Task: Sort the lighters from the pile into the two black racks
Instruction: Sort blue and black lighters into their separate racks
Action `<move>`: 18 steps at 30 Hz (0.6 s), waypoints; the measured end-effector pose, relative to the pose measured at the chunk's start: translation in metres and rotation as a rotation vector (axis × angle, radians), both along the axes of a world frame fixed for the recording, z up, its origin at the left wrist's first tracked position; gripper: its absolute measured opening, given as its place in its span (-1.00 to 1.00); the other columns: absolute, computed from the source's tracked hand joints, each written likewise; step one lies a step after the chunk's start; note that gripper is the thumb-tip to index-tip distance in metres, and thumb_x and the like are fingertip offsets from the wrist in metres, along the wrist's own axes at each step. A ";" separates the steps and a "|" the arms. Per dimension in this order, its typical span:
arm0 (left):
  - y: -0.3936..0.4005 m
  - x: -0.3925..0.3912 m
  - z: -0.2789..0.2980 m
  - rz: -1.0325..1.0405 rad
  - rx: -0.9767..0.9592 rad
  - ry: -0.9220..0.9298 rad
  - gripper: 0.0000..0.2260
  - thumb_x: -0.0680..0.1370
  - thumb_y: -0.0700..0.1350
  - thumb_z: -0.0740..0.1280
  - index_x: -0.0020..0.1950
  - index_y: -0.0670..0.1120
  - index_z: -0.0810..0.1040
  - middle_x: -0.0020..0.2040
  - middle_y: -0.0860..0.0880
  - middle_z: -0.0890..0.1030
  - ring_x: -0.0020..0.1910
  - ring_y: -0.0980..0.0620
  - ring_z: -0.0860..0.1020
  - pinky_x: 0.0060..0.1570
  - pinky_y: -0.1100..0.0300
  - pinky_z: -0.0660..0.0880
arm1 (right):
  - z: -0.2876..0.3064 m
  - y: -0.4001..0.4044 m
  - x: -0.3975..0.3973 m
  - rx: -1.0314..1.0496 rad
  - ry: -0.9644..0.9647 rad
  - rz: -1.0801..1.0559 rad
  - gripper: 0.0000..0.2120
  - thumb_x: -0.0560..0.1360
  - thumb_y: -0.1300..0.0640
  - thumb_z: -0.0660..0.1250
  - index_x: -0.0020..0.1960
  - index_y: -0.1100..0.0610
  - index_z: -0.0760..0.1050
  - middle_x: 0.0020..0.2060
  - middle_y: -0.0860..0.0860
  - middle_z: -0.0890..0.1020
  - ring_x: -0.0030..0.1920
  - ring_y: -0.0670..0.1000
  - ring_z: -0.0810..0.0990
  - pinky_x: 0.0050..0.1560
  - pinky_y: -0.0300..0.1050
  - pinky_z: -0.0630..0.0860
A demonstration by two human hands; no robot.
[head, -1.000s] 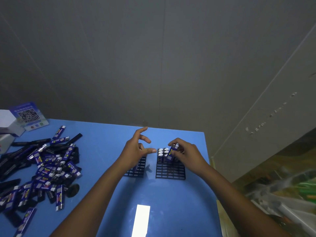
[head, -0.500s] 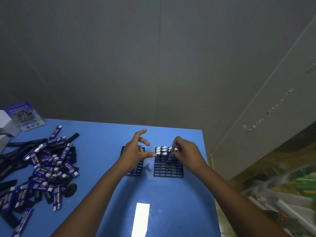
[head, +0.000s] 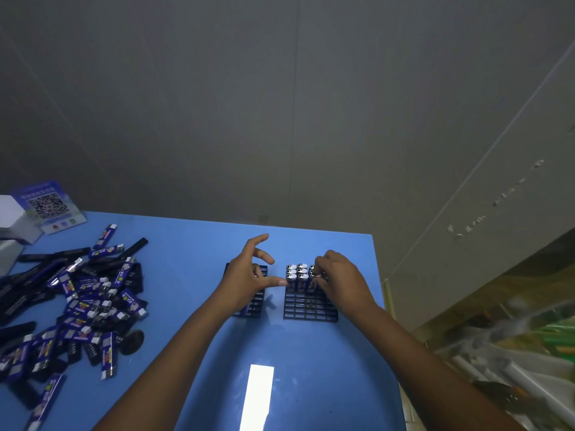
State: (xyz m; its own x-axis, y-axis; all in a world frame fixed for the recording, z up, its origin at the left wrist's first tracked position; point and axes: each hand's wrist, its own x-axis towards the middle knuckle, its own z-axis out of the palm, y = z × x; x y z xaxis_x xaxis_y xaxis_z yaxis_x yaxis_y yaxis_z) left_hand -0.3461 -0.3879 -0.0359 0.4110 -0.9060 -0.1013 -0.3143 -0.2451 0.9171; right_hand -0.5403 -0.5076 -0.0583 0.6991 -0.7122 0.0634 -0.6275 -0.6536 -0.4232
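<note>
The right rack (head: 309, 306) stands near the far right corner of the blue table (head: 193, 244), and its far rows hold a block of upright lighters (head: 297, 273) with silver caps showing. The near rows of its grid are bare. The right hand (head: 337, 276) hangs over the far right corner of that block, fingers curled down onto one lighter (head: 312, 275) at the end of a row; it seems to pinch the cap, though the fingertips hide the contact.

The left hand (head: 245, 279) is spread wide and holds nothing. Its thumb reaches right and touches the near left lighter of the block, while the index finger points up and away and the other fingers bend loosely. It covers most of the left rack (head: 253, 304), which lies just beside the right rack; only the near slots and a far corner show.

Well apart, on the left side of the table, the pile of lighters (head: 84, 306) lies tangled, blue-labelled bodies mixed with black strips. Beyond the pile a QR code card (head: 48, 206) leans beside a white box (head: 11, 209).
</note>
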 end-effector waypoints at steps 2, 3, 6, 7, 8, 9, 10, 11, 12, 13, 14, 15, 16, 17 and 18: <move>0.001 0.001 0.000 0.003 0.001 -0.002 -0.15 0.32 -0.15 0.61 0.52 0.07 0.28 0.04 0.01 0.58 -0.40 0.10 0.44 -0.14 0.16 0.58 | -0.001 -0.002 0.001 -0.016 0.004 -0.001 -0.90 0.47 0.22 0.40 -0.13 0.10 0.48 -0.13 -0.02 0.49 -0.10 0.02 0.48 -0.18 -0.04 0.46; 0.001 0.002 -0.001 0.003 0.003 -0.001 -0.14 0.31 -0.15 0.61 0.52 0.07 0.27 0.04 0.01 0.58 -0.40 0.09 0.44 -0.13 0.15 0.58 | -0.001 -0.002 0.001 -0.019 0.004 -0.001 -0.90 0.47 0.22 0.40 -0.13 0.11 0.48 -0.13 -0.02 0.49 -0.10 0.03 0.48 -0.18 -0.04 0.46; 0.002 0.002 -0.001 0.001 0.004 0.007 -0.13 0.30 -0.16 0.62 0.52 0.07 0.27 0.04 0.01 0.58 -0.40 0.07 0.44 -0.16 0.18 0.57 | -0.003 -0.002 0.001 -0.020 0.021 0.005 -0.90 0.47 0.22 0.40 -0.14 0.10 0.47 -0.14 -0.03 0.49 -0.09 0.02 0.48 -0.18 -0.05 0.46; 0.003 0.002 -0.001 0.001 0.001 0.013 -0.13 0.29 -0.16 0.62 0.52 0.07 0.28 0.04 0.00 0.58 -0.40 0.07 0.44 -0.17 0.20 0.57 | -0.003 -0.002 0.000 -0.022 0.023 0.005 -0.90 0.47 0.21 0.40 -0.14 0.10 0.47 -0.14 -0.03 0.49 -0.09 0.02 0.48 -0.18 -0.05 0.45; 0.003 0.002 -0.001 0.001 -0.002 0.020 -0.12 0.28 -0.15 0.62 0.51 0.07 0.28 0.04 -0.01 0.58 -0.40 0.08 0.43 -0.18 0.22 0.56 | -0.004 -0.002 0.000 -0.025 0.027 0.006 -0.90 0.47 0.21 0.39 -0.14 0.11 0.47 -0.13 -0.03 0.49 -0.08 0.02 0.48 -0.19 -0.05 0.45; 0.004 0.002 0.000 0.001 -0.005 0.027 -0.11 0.27 -0.14 0.62 0.51 0.07 0.28 0.04 -0.01 0.58 -0.40 0.07 0.43 -0.18 0.22 0.56 | -0.003 -0.003 0.000 -0.026 0.034 0.008 -0.91 0.48 0.21 0.39 -0.14 0.11 0.48 -0.12 -0.03 0.50 -0.07 0.02 0.47 -0.19 -0.05 0.45; 0.004 0.002 0.000 0.000 -0.008 0.032 -0.10 0.25 -0.12 0.62 0.51 0.07 0.29 0.04 -0.01 0.58 -0.40 0.07 0.43 -0.18 0.22 0.56 | -0.003 -0.003 0.000 -0.028 0.043 0.012 -0.93 0.48 0.20 0.39 -0.13 0.11 0.49 -0.11 -0.02 0.51 -0.07 0.01 0.47 -0.18 -0.05 0.44; 0.004 0.002 0.000 0.000 -0.008 0.037 -0.09 0.23 -0.09 0.62 0.51 0.07 0.29 0.04 -0.01 0.58 -0.40 0.06 0.43 -0.17 0.20 0.57 | -0.002 -0.003 0.000 -0.027 0.052 0.017 -0.94 0.49 0.20 0.38 -0.13 0.11 0.50 -0.11 -0.02 0.51 -0.06 0.01 0.47 -0.18 -0.06 0.44; 0.005 0.002 0.001 0.000 -0.008 0.039 -0.08 0.21 -0.07 0.62 0.51 0.07 0.29 0.04 -0.01 0.58 -0.39 0.05 0.43 -0.16 0.18 0.58 | -0.001 -0.004 0.000 -0.026 0.061 0.025 -0.93 0.49 0.20 0.38 -0.13 0.11 0.50 -0.11 -0.02 0.51 -0.06 0.02 0.48 -0.17 -0.06 0.44; 0.005 0.002 0.001 0.000 -0.007 0.039 -0.07 0.19 -0.05 0.61 0.51 0.08 0.29 0.04 -0.01 0.58 -0.38 0.04 0.43 -0.14 0.16 0.59 | 0.000 -0.005 0.001 -0.023 0.071 0.031 -0.92 0.49 0.20 0.38 -0.14 0.09 0.49 -0.12 -0.03 0.51 -0.06 0.02 0.48 -0.18 -0.07 0.42; 0.005 0.002 0.002 -0.002 -0.006 0.038 -0.06 0.18 -0.03 0.61 0.51 0.08 0.29 0.04 0.00 0.58 -0.38 0.03 0.44 -0.13 0.14 0.60 | 0.002 -0.005 0.002 -0.021 0.084 0.036 -0.89 0.49 0.20 0.37 -0.16 0.06 0.48 -0.14 -0.04 0.50 -0.06 0.01 0.49 -0.20 -0.08 0.40; 0.005 0.001 0.002 -0.003 -0.006 0.037 -0.06 0.17 -0.02 0.61 0.51 0.09 0.29 0.04 0.00 0.58 -0.37 0.02 0.44 -0.11 0.10 0.60 | 0.003 -0.006 0.003 -0.022 0.100 0.040 -0.87 0.50 0.19 0.37 -0.17 0.03 0.46 -0.15 -0.06 0.50 -0.07 0.01 0.49 -0.21 -0.09 0.38; 0.005 0.001 0.003 -0.003 -0.005 0.035 -0.06 0.18 -0.02 0.61 0.50 0.09 0.29 0.04 0.00 0.58 -0.37 0.01 0.45 -0.09 0.07 0.61 | 0.005 -0.007 0.005 -0.031 0.119 0.045 -0.85 0.50 0.19 0.36 -0.18 0.01 0.44 -0.15 -0.06 0.49 -0.07 0.01 0.48 -0.21 -0.10 0.36; 0.005 0.001 0.003 -0.005 -0.006 0.033 -0.07 0.19 -0.04 0.62 0.50 0.10 0.29 0.04 0.00 0.58 -0.36 0.00 0.45 -0.07 0.04 0.62 | 0.006 -0.007 0.006 -0.049 0.134 0.050 -0.86 0.51 0.19 0.35 -0.18 0.02 0.44 -0.15 -0.05 0.50 -0.07 0.02 0.48 -0.22 -0.09 0.35; 0.004 0.001 0.003 -0.005 -0.007 0.031 -0.08 0.21 -0.07 0.62 0.50 0.10 0.29 0.04 0.00 0.58 -0.36 -0.01 0.46 -0.07 0.03 0.62 | 0.007 -0.008 0.007 -0.070 0.149 0.058 -0.89 0.51 0.19 0.33 -0.17 0.05 0.46 -0.15 -0.03 0.51 -0.08 0.04 0.48 -0.23 -0.09 0.36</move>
